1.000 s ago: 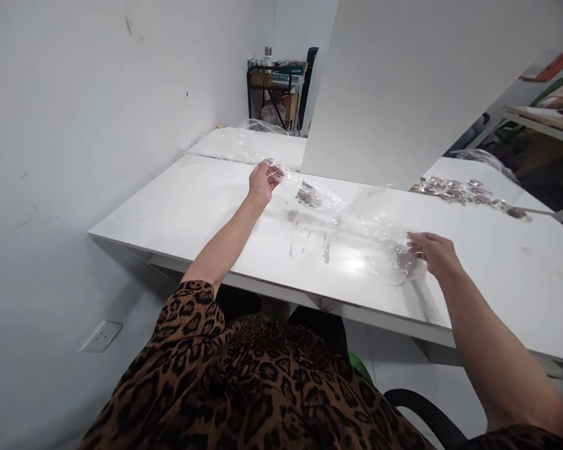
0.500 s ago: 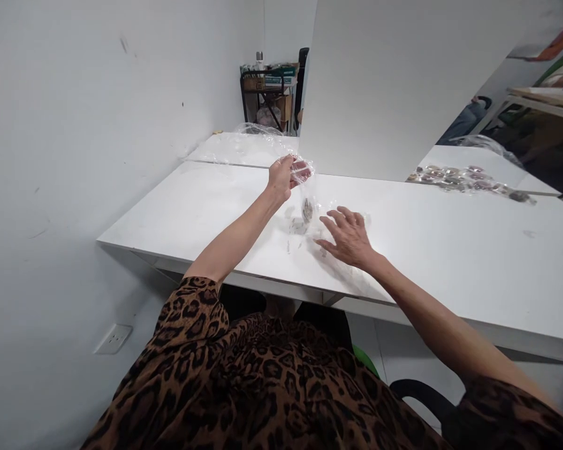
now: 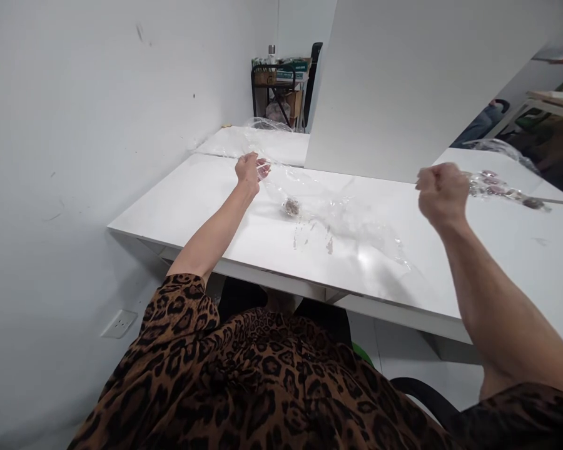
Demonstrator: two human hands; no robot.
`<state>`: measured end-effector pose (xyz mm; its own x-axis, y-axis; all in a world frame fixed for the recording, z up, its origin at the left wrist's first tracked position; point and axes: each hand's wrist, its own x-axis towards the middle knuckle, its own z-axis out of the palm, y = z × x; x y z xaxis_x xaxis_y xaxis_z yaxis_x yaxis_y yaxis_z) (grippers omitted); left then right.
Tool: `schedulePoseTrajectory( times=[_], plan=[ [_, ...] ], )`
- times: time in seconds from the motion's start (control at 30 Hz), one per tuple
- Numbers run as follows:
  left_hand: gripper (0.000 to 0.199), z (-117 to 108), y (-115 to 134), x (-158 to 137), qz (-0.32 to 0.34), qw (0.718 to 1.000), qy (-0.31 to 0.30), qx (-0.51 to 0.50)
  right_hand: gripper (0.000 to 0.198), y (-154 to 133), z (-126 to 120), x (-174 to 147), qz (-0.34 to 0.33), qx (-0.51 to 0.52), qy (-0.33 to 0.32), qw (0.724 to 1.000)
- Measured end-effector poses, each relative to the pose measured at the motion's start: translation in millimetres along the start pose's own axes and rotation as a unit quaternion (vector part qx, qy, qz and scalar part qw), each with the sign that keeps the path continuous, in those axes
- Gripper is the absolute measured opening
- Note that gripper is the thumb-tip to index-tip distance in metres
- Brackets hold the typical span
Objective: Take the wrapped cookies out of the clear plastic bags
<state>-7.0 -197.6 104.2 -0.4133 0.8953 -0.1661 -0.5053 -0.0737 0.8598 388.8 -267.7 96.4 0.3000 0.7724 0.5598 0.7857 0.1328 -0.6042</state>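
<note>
My left hand (image 3: 251, 174) is closed on clear plastic film (image 3: 304, 181), above the left part of the white table. The film trails from it toward the right, crumpled and see-through, over the middle of the tabletop. Against the film's near left part sits a small brownish clump (image 3: 291, 207), its exact kind too unclear to tell. My right hand (image 3: 443, 194), a fist, is farther right, above the table; whatever it may grip is hidden. Just beyond that fist lie several small reddish and brown things in shiny clear wrap (image 3: 497, 186), partly covered by it.
A tall pale panel (image 3: 394, 87) stands at the back of the white table (image 3: 169, 212). Behind are a black rack (image 3: 274, 78) with boxes and, at far right, another table. A wall (image 3: 75, 156) borders the left side.
My right hand has moved right, from open fingers over the film to a fist near the wrapped things. My left hand has moved left with the film, which is more spread out.
</note>
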Motion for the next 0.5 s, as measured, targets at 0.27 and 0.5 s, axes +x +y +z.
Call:
schedulePoseTrajectory(
  times=[0.27,0.5],
  plan=[
    [0.025,26.6,1.4,-16.8,0.019,0.994,-0.106,0.013,0.060,-64.5,45.8,-39.5,-0.059,-0.002,-0.282,0.958],
    [0.023,34.6,23.6,-35.2,0.084,0.982,-0.157,0.063,0.023,-51.1,100.0,-15.3,-0.071,-0.094,-0.221,0.968]
  ],
)
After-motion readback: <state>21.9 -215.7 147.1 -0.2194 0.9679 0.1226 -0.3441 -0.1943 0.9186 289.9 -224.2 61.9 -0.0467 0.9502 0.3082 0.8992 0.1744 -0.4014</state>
